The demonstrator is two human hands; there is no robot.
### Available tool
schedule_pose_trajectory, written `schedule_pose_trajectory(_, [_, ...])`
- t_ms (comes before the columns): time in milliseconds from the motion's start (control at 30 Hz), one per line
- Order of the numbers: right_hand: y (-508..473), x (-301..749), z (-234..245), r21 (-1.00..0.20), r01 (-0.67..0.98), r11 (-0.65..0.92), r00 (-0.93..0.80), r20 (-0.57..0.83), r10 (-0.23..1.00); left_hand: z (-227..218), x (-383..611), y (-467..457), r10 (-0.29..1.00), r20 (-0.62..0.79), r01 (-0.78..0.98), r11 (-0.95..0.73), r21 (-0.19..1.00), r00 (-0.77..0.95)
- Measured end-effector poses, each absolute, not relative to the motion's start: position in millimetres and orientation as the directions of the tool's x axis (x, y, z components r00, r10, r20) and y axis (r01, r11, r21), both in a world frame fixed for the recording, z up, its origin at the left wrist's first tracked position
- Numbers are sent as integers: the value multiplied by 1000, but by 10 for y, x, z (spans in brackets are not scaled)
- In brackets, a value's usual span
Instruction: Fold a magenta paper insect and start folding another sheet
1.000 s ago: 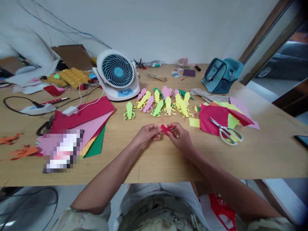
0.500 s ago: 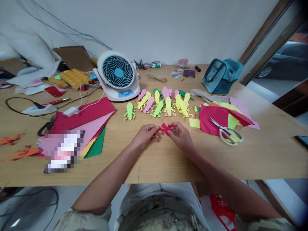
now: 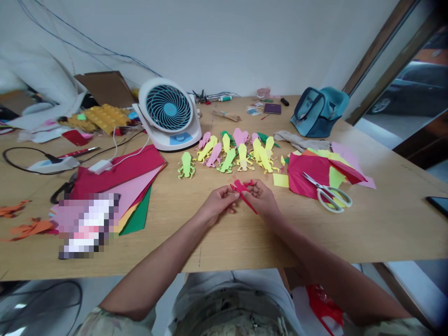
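Observation:
A small folded red paper figure [image 3: 241,187] is held between my two hands above the wooden table [image 3: 217,242]. My left hand [image 3: 222,199] pinches its left side with thumb and fingers. On the other side, my right hand [image 3: 261,196] grips it, the thumb lying across the paper. Its lower strip sticks out below the right thumb. Just beyond my hands lie several folded paper frogs in yellow, pink and green, among them a light green frog [image 3: 186,165] set apart at the left.
White-handled scissors [image 3: 329,192] lie on coloured paper sheets [image 3: 308,172] at the right. A fan [image 3: 170,114] stands at the back left. More paper [image 3: 140,205], a power strip [image 3: 54,164] and orange folded figures [image 3: 31,228] are at the left. A blue bag [image 3: 319,112] sits at the back right.
My left hand has shifted slightly right, closer to my right hand. The red paper is turned so that more of its lower strip shows. The view has tilted slightly.

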State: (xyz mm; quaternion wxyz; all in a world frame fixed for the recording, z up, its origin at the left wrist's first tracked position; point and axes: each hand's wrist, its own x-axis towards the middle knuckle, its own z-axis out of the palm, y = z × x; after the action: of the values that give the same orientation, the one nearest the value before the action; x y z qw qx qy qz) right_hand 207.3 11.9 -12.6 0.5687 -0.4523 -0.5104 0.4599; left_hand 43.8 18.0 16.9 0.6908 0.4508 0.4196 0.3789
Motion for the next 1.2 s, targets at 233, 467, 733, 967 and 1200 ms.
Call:
schedule_pose_trajectory(233, [103,2027,-131,-985,-105,134,-28,138,990,138,536,123,967,-122,-234,175,956,224])
schedule_pose_trajectory(467, [92,2065,-63,-987,-144,75,-35,81,996,263,470,127,981,-43,-180,78,981,189])
schedule_pose_trajectory(733, [100,2081,-72,-982,-178,56,12,55,998,259,449,160,970,-58,-71,76,995,236])
schedule_pose_trajectory(967, [124,2055,-132,-983,-157,96,49,89,995,179,482,158,969,-47,-81,69,994,242])
schedule_pose_trajectory(1200, [142,2057,-149,-988,-139,65,67,56,996,148,461,170,980,-34,-57,46,997,194])
